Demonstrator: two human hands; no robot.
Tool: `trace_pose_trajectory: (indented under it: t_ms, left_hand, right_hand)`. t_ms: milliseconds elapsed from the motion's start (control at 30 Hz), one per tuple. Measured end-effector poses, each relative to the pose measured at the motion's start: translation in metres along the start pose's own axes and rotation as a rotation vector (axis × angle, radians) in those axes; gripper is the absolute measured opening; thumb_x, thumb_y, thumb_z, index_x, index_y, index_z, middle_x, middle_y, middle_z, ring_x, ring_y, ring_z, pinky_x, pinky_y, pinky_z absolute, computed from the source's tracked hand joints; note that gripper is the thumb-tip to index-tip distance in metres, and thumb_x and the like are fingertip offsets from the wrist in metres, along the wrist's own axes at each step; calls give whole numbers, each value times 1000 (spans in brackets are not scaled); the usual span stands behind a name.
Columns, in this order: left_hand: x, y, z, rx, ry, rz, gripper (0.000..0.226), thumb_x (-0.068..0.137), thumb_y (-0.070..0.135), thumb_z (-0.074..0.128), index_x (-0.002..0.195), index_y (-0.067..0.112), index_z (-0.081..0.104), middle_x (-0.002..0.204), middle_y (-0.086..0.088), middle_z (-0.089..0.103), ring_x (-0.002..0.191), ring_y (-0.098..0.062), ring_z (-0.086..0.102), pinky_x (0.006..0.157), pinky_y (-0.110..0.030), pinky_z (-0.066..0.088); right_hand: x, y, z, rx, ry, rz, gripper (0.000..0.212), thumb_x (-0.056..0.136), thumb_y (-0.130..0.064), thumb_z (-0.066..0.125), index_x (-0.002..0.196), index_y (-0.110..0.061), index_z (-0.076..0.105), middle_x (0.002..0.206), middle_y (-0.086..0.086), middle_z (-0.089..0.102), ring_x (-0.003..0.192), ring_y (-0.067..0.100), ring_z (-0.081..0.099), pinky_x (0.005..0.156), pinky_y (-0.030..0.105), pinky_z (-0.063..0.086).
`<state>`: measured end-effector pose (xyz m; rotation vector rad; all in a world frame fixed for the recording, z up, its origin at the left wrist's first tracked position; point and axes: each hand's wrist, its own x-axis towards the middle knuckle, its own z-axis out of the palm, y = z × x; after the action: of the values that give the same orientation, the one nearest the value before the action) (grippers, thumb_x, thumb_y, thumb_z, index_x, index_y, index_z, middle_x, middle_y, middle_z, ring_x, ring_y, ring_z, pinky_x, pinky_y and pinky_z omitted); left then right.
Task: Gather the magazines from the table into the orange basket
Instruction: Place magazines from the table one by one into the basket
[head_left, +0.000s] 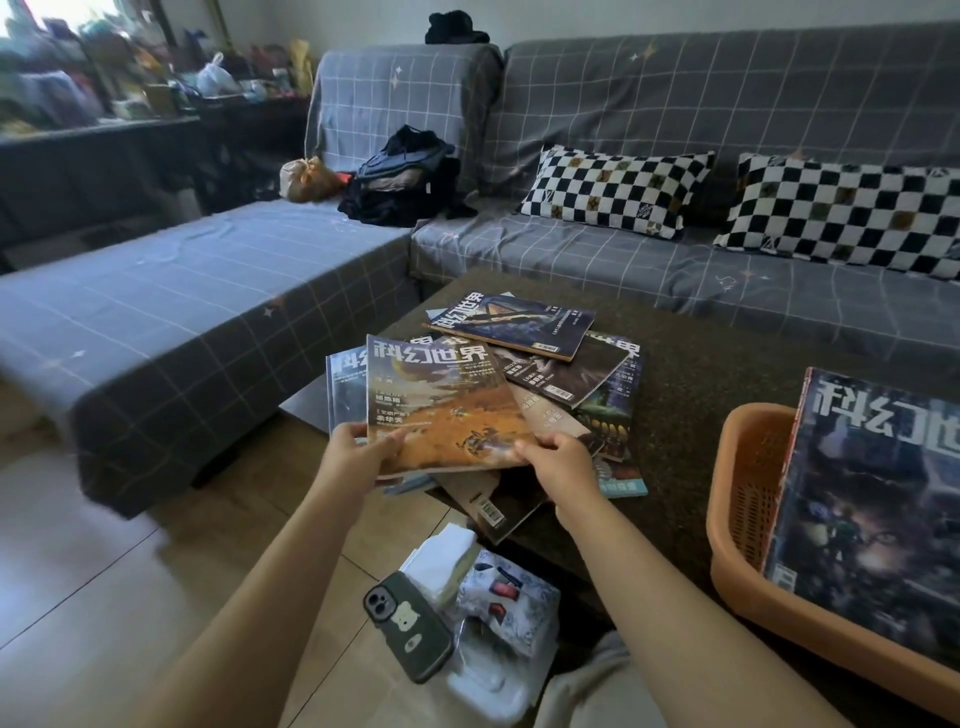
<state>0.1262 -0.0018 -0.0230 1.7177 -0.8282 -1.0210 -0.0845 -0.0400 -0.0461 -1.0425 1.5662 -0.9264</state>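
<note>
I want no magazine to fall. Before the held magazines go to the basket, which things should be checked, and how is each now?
1. Left hand holds the lower left edge of the orange-cover magazine: ok.
2. Right hand holds its lower right corner: ok.
3. How many magazines are in the grip: cannot tell.
4. Orange basket has room: ok, one magazine leans inside.
5. Table bare between pile and basket: ok.
6. Magazines left on the table: not ok, several remain.

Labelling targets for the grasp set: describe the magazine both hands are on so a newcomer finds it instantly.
Start at the dark table in front of the grey sofa. At its near-left corner, the left hand and right hand hold a magazine above the scattered pile. Its orange desert cover sets it apart; its neighbours are mostly dark.
</note>
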Motion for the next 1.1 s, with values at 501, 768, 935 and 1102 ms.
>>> trace_pose_trajectory:
  t_ms: [501,768,935,1102]
  left_hand:
    - [-110,24,13,-241,-309,249,29,83,19,67,107,14,52,106,-17,65,83,-26,69,60,-30,58]
    - [-138,54,80,-283,-484,318,36,78,22,70,111,15,55,93,-8,72,73,-20,72,55,-24,56]
    - [-156,59,135,-276,-582,315,39,86,12,66,123,15,52,106,-12,67,87,-22,69,68,-30,59]
    - [-171,58,194,-139,-680,323,44,90,17,64,131,15,47,113,-5,65,98,-20,67,75,-33,57]
  right_hand:
    - [-90,-9,-92,440,-89,-122,34,84,-14,67,115,-18,53,103,6,68,87,24,69,66,35,57]
    - [-120,-17,-179,481,64,-273,40,85,-10,65,119,-22,47,105,4,66,84,24,70,66,42,59]
    - [-130,-4,-233,436,203,-287,41,85,-12,65,119,-27,47,109,2,64,94,25,66,82,47,55]
    - [-137,17,-284,455,319,-244,41,87,-10,63,121,-25,47,108,0,63,89,22,67,55,31,57]
